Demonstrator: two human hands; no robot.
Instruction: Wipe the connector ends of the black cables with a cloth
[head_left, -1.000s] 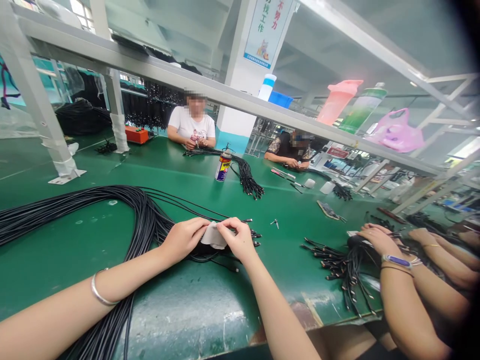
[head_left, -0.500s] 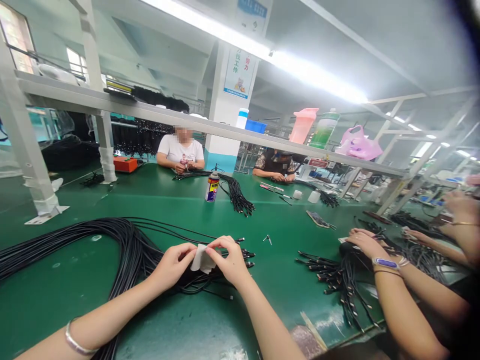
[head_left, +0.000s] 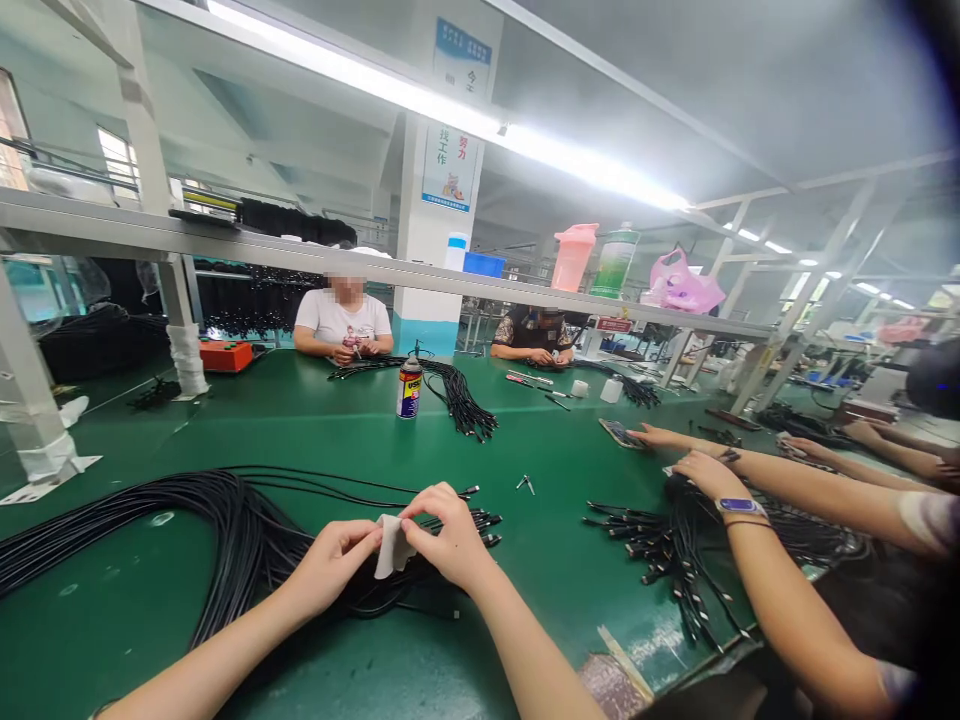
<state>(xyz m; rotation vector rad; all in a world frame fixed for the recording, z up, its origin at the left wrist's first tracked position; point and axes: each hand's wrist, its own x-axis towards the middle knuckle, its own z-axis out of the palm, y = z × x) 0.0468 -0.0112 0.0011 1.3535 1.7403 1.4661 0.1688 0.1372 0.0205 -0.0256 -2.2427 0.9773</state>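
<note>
A small whitish cloth (head_left: 388, 550) is pinched between my two hands, above the table. My left hand (head_left: 337, 562) holds its left edge between thumb and fingers. My right hand (head_left: 448, 538) grips the other side with thumb and forefinger. Whether a cable end lies inside the fold is hidden. Under and behind my hands spreads a thick bundle of black cables (head_left: 229, 535), curving in from the left. Its metal plug ends (head_left: 487, 522) stick out just right of my right hand.
Beyond my hands stand a spray can (head_left: 409, 388) and another cable bundle (head_left: 461, 400). Small tweezers-like pieces (head_left: 526, 484) lie to the right. A co-worker's hand (head_left: 709, 475) rests on cables (head_left: 679, 545) there; another hand touches a phone (head_left: 619, 433). A shelf (head_left: 450, 285) crosses overhead.
The view has shifted a little. My hands still hold the cloth, whose fold hangs differently. At the right, a co-worker's arm has reached out to the phone.
</note>
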